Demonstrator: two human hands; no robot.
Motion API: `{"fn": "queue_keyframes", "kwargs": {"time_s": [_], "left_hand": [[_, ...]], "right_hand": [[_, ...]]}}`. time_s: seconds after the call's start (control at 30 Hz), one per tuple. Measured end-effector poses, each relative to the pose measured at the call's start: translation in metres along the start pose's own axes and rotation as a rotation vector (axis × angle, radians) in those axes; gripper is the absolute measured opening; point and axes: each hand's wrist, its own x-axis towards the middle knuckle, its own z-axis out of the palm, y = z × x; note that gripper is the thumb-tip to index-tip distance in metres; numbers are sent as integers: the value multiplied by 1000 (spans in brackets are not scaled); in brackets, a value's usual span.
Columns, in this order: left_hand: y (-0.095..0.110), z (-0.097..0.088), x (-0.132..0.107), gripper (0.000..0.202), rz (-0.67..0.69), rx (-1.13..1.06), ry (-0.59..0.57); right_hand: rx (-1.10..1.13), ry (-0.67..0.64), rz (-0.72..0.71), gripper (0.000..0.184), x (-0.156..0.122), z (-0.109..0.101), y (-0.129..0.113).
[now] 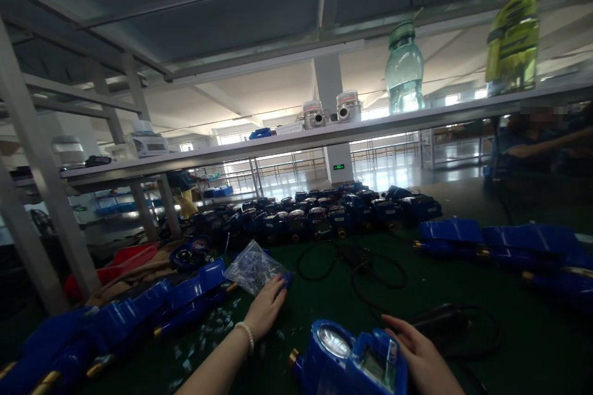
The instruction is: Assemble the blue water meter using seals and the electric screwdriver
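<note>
A blue water meter [336, 361] with a round glass dial and a small display sits at the front of the green bench. My right hand [414, 349] is closed around its right side, with the lower fingers out of view. Farther forward and to the left, my left hand [267, 305] lies with its fingers stretched out on the near edge of a clear plastic bag [254, 266]. What the bag holds is too blurred to name. Small clear scraps [208, 330] lie scattered on the bench left of my left forearm.
Blue meters line the left [130, 315] and right [528, 241]; many dark blue ones [319, 216] stand at the back. A black cable [356, 259] and a dark tool [440, 319] lie right of centre. The shelf [287, 141] overhead bears bottles. A person [532, 142] sits at far right.
</note>
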Motion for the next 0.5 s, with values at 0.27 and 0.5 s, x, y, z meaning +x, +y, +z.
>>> {"fn": "queue_keyframes", "kwargs": {"time_s": [0.27, 0.5], "left_hand": [[77, 19, -75, 47, 177, -177, 56], [125, 32, -116, 38, 568, -230, 96]], "right_hand": [[113, -108, 7, 94, -6, 3, -12], [-8, -87, -11, 84, -11, -2, -22]]}}
